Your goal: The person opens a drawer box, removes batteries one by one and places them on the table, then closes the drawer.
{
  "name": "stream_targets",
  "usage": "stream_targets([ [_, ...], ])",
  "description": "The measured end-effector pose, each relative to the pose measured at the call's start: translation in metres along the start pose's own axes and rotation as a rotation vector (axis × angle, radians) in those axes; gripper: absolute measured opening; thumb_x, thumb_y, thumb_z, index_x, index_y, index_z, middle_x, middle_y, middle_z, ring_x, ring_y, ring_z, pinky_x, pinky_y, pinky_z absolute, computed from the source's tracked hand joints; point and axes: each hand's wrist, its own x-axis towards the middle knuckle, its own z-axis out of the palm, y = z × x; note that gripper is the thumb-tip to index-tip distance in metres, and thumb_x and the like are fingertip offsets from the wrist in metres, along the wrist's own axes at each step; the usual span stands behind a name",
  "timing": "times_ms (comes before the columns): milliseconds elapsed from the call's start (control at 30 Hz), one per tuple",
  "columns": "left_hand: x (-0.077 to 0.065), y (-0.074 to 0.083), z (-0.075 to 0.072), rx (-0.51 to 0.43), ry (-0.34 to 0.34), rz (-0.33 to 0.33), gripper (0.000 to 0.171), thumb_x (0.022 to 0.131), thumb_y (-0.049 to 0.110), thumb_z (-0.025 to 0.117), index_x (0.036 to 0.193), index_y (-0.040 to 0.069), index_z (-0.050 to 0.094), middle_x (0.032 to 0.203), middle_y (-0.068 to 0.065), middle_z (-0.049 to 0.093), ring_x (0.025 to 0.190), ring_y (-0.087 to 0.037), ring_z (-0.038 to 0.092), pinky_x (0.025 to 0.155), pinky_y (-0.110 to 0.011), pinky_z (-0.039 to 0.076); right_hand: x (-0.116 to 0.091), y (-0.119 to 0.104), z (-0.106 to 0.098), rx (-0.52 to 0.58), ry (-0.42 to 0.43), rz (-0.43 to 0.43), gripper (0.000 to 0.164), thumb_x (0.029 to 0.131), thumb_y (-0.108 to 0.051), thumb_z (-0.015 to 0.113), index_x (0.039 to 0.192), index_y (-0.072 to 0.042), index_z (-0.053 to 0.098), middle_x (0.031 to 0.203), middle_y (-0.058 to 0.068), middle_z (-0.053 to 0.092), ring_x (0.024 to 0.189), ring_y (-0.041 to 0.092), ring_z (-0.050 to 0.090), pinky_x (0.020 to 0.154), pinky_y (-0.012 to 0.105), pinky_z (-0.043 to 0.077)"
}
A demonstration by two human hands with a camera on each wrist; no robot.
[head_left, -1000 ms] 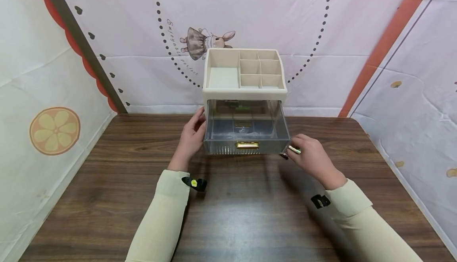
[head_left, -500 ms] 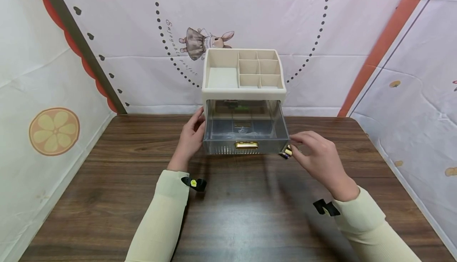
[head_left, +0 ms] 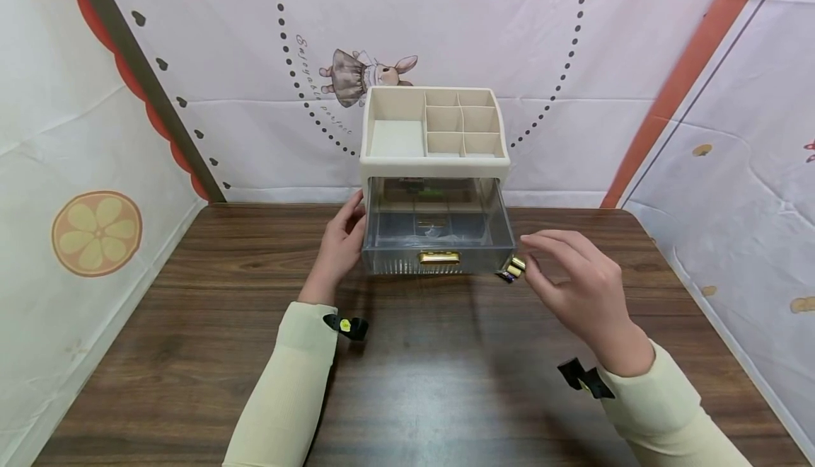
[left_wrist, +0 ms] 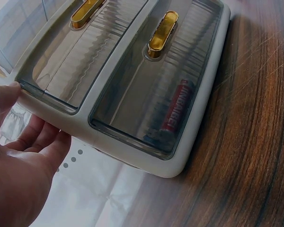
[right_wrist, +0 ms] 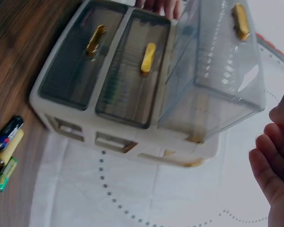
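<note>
A cream drawer organizer (head_left: 436, 167) stands at the back of the table, its clear top drawer (head_left: 439, 240) pulled out. My left hand (head_left: 340, 249) grips its left side, thumb on the front edge and fingers on the side wall, as the left wrist view shows. My right hand (head_left: 582, 286) is in the air to the right of the drawer, holding nothing, thumb and fingers apart. Close to its fingertips, batteries lie side by side on the table: a black battery (right_wrist: 9, 131), a yellow battery (right_wrist: 10, 146) and a green battery (right_wrist: 4, 174).
A red battery (left_wrist: 178, 105) shows through the bottom drawer's front. Two lower drawers with gold handles (right_wrist: 148, 57) are closed. Divided compartments (head_left: 463, 124) top the organizer. A patterned cloth (head_left: 255, 64) hangs behind the wooden table (head_left: 407, 361).
My right hand has let go of a green battery beside the organizer and drawn back to the right, fingers spreading. My left hand has stayed put.
</note>
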Motion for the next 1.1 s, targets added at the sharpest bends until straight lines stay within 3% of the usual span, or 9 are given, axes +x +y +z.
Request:
stream_targets([
  [200, 0.001, -0.001, -0.001, -0.003, -0.001, -0.003, 0.052, 0.104, 0.019, 0.045, 0.153, 0.015, 0.029, 0.134, -0.021, 0.053, 0.117, -0.033, 0.054, 0.095, -0.045, 0.045, 0.008, -0.017, 0.004, 0.064, 0.097, -0.068, 0.023, 0.091, -0.017, 0.057, 0.095, -0.003, 0.075, 0.087, 0.009, 0.071, 0.075, 0.021, 0.064, 0.073, 0.024, 0.048],
  [600, 0.0, -0.002, -0.002, -0.003, 0.003, 0.002, 0.051, 0.104, 0.018, 0.046, 0.152, 0.015, 0.032, 0.132, -0.022, 0.054, 0.115, -0.033, 0.054, 0.094, -0.045, 0.046, 0.018, -0.044, 0.019, 0.085, 0.194, -0.202, 0.018, 0.091, -0.01, 0.061, 0.089, 0.001, 0.076, 0.086, 0.013, 0.07, 0.072, 0.024, 0.064, 0.066, 0.031, 0.051],
  [900, 0.0, -0.001, -0.001, 0.011, 0.008, 0.014, 0.051, 0.103, 0.017, 0.046, 0.152, 0.014, 0.032, 0.131, -0.022, 0.055, 0.113, -0.032, 0.055, 0.093, -0.044, 0.046, 0.019, -0.059, 0.033, 0.171, 0.171, -0.286, 0.014, 0.09, -0.003, 0.062, 0.089, 0.002, 0.076, 0.089, 0.013, 0.071, 0.079, 0.026, 0.066, 0.074, 0.031, 0.054],
  [1100, 0.0, 0.0, -0.001, 0.01, 0.005, 0.015, 0.051, 0.103, 0.019, 0.047, 0.152, 0.015, 0.033, 0.131, -0.022, 0.055, 0.112, -0.032, 0.055, 0.093, -0.043, 0.046, 0.017, -0.062, 0.044, 0.172, 0.148, -0.315, 0.013, 0.089, 0.0, 0.063, 0.092, 0.0, 0.075, 0.089, 0.01, 0.072, 0.08, 0.025, 0.067, 0.075, 0.03, 0.055],
])
